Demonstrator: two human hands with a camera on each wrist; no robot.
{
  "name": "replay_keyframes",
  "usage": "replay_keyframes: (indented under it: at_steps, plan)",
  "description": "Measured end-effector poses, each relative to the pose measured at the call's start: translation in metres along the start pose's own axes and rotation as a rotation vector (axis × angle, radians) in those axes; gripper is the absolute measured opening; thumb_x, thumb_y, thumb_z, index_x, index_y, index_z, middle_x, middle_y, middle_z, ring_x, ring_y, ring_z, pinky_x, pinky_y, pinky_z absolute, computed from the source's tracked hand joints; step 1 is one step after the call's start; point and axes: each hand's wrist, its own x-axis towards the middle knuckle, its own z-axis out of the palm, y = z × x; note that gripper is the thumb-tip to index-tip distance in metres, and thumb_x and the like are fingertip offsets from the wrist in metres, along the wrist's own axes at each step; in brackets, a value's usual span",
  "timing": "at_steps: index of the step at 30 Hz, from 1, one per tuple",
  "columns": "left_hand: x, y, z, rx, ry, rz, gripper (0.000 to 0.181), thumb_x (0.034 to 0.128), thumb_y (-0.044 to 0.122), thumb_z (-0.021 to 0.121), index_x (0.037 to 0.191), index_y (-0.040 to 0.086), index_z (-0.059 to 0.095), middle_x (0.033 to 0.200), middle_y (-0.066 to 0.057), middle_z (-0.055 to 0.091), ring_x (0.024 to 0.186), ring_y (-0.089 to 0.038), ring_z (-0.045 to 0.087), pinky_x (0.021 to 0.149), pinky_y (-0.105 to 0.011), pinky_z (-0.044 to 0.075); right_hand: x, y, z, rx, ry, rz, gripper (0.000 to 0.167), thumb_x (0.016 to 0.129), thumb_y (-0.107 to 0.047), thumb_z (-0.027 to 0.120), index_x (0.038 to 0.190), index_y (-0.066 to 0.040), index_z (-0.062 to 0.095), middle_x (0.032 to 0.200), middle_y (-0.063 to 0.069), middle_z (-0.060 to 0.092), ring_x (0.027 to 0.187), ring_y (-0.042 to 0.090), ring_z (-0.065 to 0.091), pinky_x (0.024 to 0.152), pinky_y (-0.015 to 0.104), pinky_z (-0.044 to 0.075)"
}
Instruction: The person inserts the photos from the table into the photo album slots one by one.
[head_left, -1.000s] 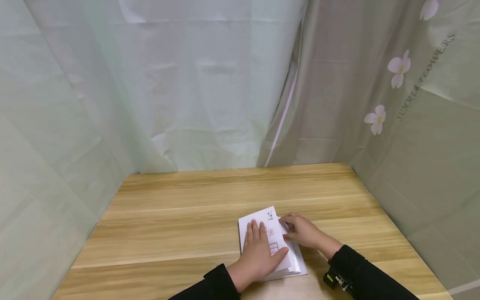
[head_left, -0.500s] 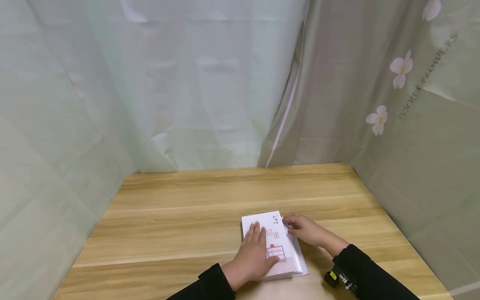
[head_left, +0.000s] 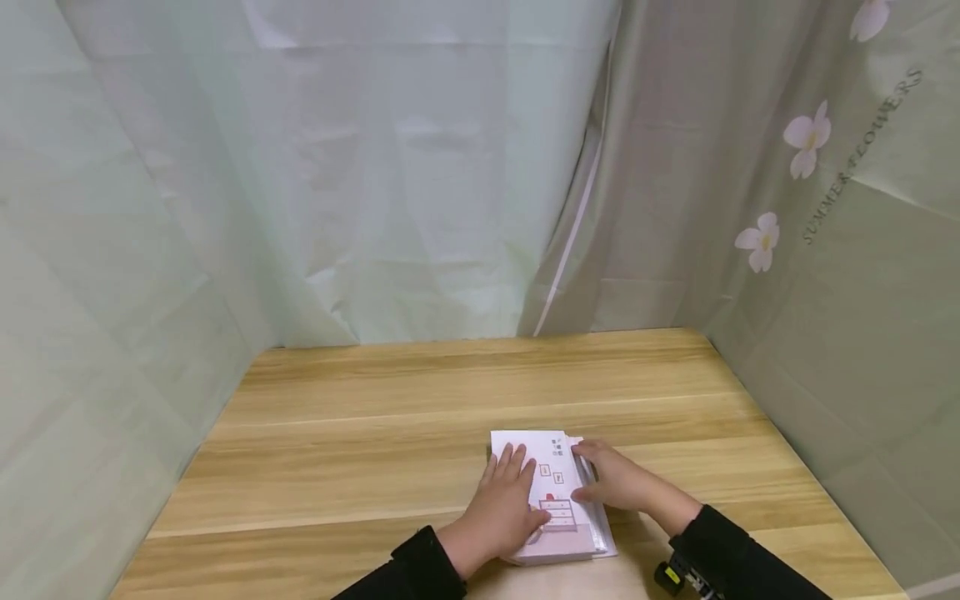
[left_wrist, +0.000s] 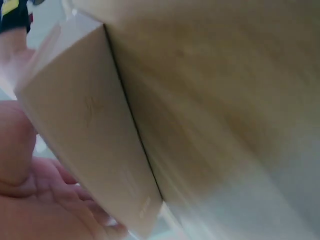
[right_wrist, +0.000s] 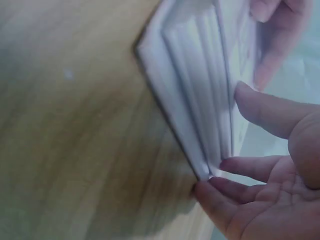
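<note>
A thick white album [head_left: 570, 492] lies on the wooden table, its printed cover showing a small drawing of drawers. My left hand [head_left: 498, 504] rests on the left of this cover with fingers straight and spread. In the left wrist view, the album's broad spine [left_wrist: 95, 105] stands beside that hand's palm. At the opposite, page side is my right hand [head_left: 626, 479], its thumb and fingertips apart and touching the cover's edge and far corner. The right wrist view shows the layered pages [right_wrist: 195, 65] between the covers, with the right thumb [right_wrist: 265, 110] against the upper cover.
The wooden table [head_left: 360, 450] extends to the left of the album and behind it. Pale curtains [head_left: 420, 192] hang around its back and sides, with flowers and lettering at the right. A small black device [head_left: 667, 577] is strapped to the right wrist.
The album's cover has come down flatter over the pages and the album has turned slightly straighter. My right hand's thumb and fingers have spread along its edge; my left hand stays on the cover.
</note>
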Motion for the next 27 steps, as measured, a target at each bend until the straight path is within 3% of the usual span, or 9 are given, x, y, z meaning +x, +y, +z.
replay_keyframes:
  at_steps: [6,11,18,27]
  plan:
    - [-0.001,-0.023,-0.008,-0.335,0.075,-0.105,0.094,0.0845,0.024,0.079,0.152,-0.012,0.024,0.161,-0.032,0.014,0.147,-0.045,0.022,0.117,-0.055,0.025,0.001,-0.006,0.007,0.011,0.006,0.031,0.071,0.081,-0.013,0.083,0.138,0.013,0.05,0.145,0.031,0.044,0.136,0.049,0.039,0.113,0.059,0.031]
    - [-0.002,-0.036,-0.009,-0.548,0.082,-0.137,0.099,0.0811,0.011,0.08,0.15,-0.019,0.015,0.156,-0.039,0.017,0.143,-0.049,0.027,0.117,-0.056,0.023,-0.001,-0.011,0.009,0.011,0.027,0.047,0.071,0.079,-0.011,0.084,0.136,0.014,0.051,0.145,0.03,0.045,0.136,0.049,0.039,0.113,0.058,0.031]
    - [-0.005,-0.04,-0.013,-0.596,0.092,-0.145,0.098,0.0803,0.006,0.08,0.149,-0.02,0.015,0.154,-0.04,0.022,0.141,-0.048,0.031,0.117,-0.057,0.023,0.004,-0.014,0.012,-0.008,0.03,0.01,0.07,0.08,-0.012,0.083,0.136,0.014,0.051,0.144,0.031,0.045,0.136,0.048,0.04,0.112,0.058,0.033]
    - [-0.002,-0.054,-0.013,-0.57,0.101,-0.173,0.097,0.0809,0.005,0.08,0.15,-0.019,0.016,0.152,-0.04,0.025,0.14,-0.05,0.033,0.116,-0.057,0.024,0.017,-0.02,0.018,-0.025,0.015,0.015,0.07,0.083,-0.015,0.083,0.138,0.012,0.051,0.146,0.03,0.045,0.136,0.046,0.041,0.112,0.057,0.034]
